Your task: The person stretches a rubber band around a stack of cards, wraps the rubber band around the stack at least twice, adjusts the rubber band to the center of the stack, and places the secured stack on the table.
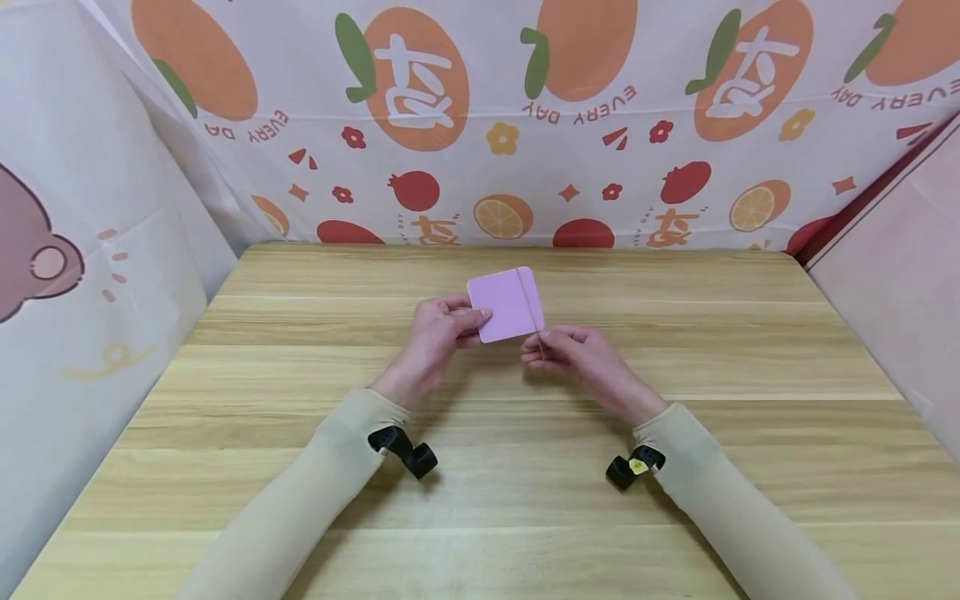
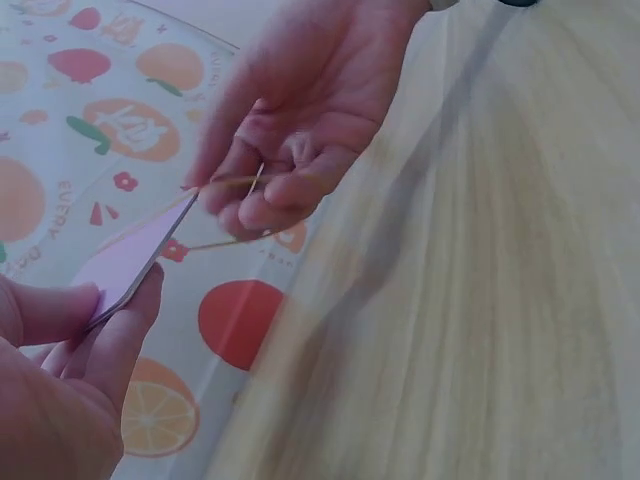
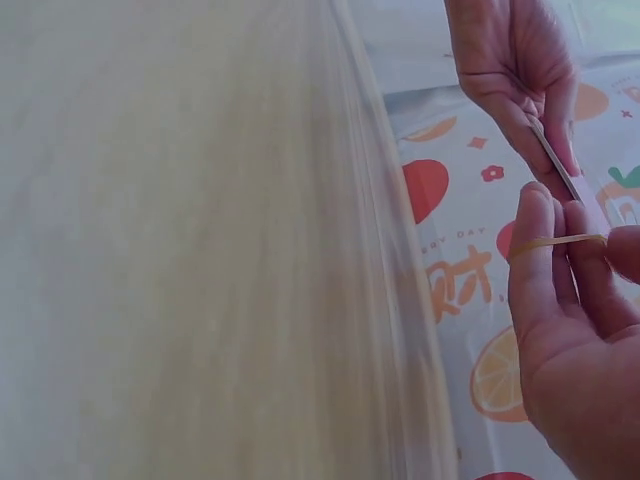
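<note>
A thin pink-purple square card [image 1: 504,307] with rounded corners is held over the table. My left hand [image 1: 435,335] pinches its left edge, thumb on the upper face and fingers underneath. A thin tan rubber band [image 1: 527,293] crosses the card near its right side. At the card's lower right corner, my right hand [image 1: 573,352] grips the band and draws it out past the edge. In the right wrist view the stretched rubber band [image 3: 555,241] runs from the thumb around a finger. The left wrist view shows the card [image 2: 140,250] edge-on, tilted.
Beneath both hands lies a wood-grain table [image 1: 510,500]. A white fruit-print cloth [image 1: 480,183] hangs along its back edge, with pale panels [image 1: 97,250] at the left and right. Each sleeved wrist carries a black camera mount [image 1: 405,450].
</note>
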Tool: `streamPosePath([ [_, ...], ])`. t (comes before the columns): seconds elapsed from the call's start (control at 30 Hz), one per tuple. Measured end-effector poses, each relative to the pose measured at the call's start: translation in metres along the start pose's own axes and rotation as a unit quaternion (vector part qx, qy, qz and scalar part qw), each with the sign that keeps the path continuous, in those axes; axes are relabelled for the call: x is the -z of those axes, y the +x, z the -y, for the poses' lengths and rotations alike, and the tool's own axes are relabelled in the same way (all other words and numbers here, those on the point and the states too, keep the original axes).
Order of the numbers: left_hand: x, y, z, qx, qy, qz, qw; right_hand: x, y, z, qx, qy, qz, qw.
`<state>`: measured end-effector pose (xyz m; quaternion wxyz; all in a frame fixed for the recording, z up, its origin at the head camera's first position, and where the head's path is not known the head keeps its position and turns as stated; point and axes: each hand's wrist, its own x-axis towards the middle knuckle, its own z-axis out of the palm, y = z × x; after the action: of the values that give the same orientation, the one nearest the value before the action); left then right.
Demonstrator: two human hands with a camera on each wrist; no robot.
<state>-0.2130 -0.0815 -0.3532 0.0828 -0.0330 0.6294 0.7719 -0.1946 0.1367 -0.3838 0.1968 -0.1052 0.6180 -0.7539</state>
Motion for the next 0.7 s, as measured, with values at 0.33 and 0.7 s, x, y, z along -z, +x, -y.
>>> streamPosePath([
  [0.33,0.005,0.0,-0.008,0.024,-0.069,0.002,0.9973,-0.002,-0.002,-0.002,0.056,-0.135,0.031,0.989],
  [0.7,0.003,-0.003,-0.011,0.021,-0.111,-0.012,0.9935,-0.017,-0.013,0.016,0.085,-0.191,0.04,0.977],
])
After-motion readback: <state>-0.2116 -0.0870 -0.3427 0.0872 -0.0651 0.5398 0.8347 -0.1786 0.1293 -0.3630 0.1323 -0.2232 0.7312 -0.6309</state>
